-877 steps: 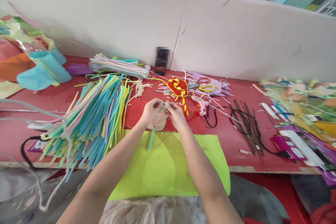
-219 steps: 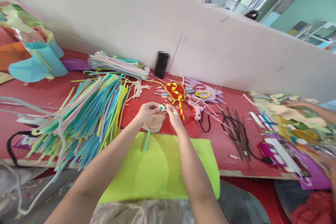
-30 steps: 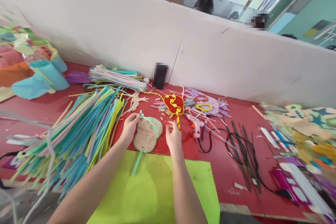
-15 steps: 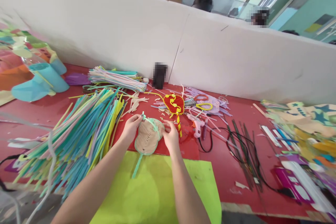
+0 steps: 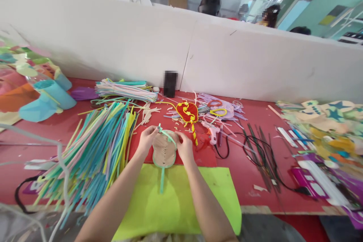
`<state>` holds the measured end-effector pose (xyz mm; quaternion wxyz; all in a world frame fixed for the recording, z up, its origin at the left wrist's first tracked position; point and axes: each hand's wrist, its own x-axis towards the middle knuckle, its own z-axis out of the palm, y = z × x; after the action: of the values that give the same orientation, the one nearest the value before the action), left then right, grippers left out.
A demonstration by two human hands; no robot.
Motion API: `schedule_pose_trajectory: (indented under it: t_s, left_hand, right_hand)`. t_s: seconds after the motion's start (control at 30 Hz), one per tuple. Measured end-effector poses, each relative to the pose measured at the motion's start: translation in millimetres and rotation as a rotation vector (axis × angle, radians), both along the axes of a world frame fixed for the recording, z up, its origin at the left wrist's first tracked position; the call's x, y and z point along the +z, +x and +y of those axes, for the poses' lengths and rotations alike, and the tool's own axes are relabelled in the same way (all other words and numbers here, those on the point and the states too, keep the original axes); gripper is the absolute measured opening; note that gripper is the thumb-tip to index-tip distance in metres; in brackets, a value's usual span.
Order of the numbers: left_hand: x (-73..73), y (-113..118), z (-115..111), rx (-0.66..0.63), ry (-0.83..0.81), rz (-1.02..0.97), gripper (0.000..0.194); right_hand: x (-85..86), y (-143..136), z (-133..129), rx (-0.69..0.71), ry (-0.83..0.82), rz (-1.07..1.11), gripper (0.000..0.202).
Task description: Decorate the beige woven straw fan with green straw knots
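Note:
A beige fan-shaped piece [image 5: 164,151] with a mint-green edge and a green stem pointing down hangs between my hands, over the yellow-green sheet [image 5: 181,204]. My left hand [image 5: 149,138] pinches a mint-green strip at the piece's upper left. At the upper right edge, the fingers of my right hand [image 5: 183,144] are closed on the same piece. The green strip [image 5: 168,135] crosses its top between both hands. Just beyond lies a red fan-shaped piece [image 5: 187,112] with yellow trim and a twisted yellow handle.
Pipe cleaners [image 5: 99,155] are heaped at the left, beside blue boot shapes [image 5: 42,102]. A pink glue gun [image 5: 213,133], yellow-handled scissors [image 5: 218,112] and a black cable [image 5: 255,159] lie rightward. A white partition [image 5: 241,60] stands behind a dark phone [image 5: 170,84].
The beige piece has turned so that its stem points nearly straight down. Both hands still hold it, and the whole view has shifted slightly.

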<state>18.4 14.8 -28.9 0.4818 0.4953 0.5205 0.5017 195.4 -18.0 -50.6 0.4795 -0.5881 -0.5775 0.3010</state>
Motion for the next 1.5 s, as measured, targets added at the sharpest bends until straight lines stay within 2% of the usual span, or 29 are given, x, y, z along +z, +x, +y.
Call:
schedule_pose_trajectory:
  t_s: [0.1,0.17,0.23,0.33,0.43,0.53,0.67,0.83,0.93,1.1,1.23,1.37,1.43,1.5]
  left_hand:
    - [5.3,0,-2,0.027,0.017,-0.019,0.025]
    - [11.4,-1,-4,0.064,0.056,-0.017,0.025]
    - [19.3,-4,-6,0.042,0.066,-0.032,0.024]
    - [30.8,-10,-11,-0.112,0.004,-0.017,0.022]
    - [34.8,-12,-19,-0.311,-0.072,0.038,0.020]
    - [30.7,-10,-30,-0.369,-0.136,0.099,0.018]
    - [24.8,-4,-42,-0.414,-0.169,0.163,0.019]
    - [26.1,-2,-45,-0.368,-0.099,0.201,0.020]
    - [27.0,-2,-44,-0.352,-0.055,0.273,0.019]
    - [24.6,4,-43,-0.383,-0.035,0.393,0.018]
    - [23.4,9,-41,-0.418,-0.088,0.417,0.016]
    - [26.8,6,-40,-0.442,-0.099,0.514,0.018]
    - [27.9,4,-41,-0.475,-0.105,0.545,0.019]
    - [27.5,4,-42,-0.510,-0.111,0.540,0.020]
  right_hand:
    - [11.0,-3,-5,-0.048,0.080,-0.082,0.029]
    - [18.4,-2,-9,-0.054,0.079,-0.065,0.031]
    - [26.8,1,-14,-0.024,0.054,-0.030,0.032]
    - [40.3,8,-27,0.033,-0.001,0.070,0.032]
    - [48.8,12,-44,0.129,-0.163,0.210,0.034]
    - [48.9,8,-56,0.209,-0.309,0.313,0.036]
    - [45.2,-4,-62,0.261,-0.378,0.345,0.031]
    - [49.4,-13,-63,0.332,-0.395,0.390,0.028]
    - [50.8,-10,-64,0.379,-0.467,0.434,0.027]
    - [40.6,0,-64,0.388,-0.591,0.360,0.028]
    - [33.4,3,-67,0.326,-0.533,0.207,0.024]
    - [38.8,6,-69,0.279,-0.296,0.018,0.023]
    - [43.1,9,-68,0.222,-0.246,-0.002,0.024]
    - [45.7,9,-65,0.200,-0.265,0.042,0.026]
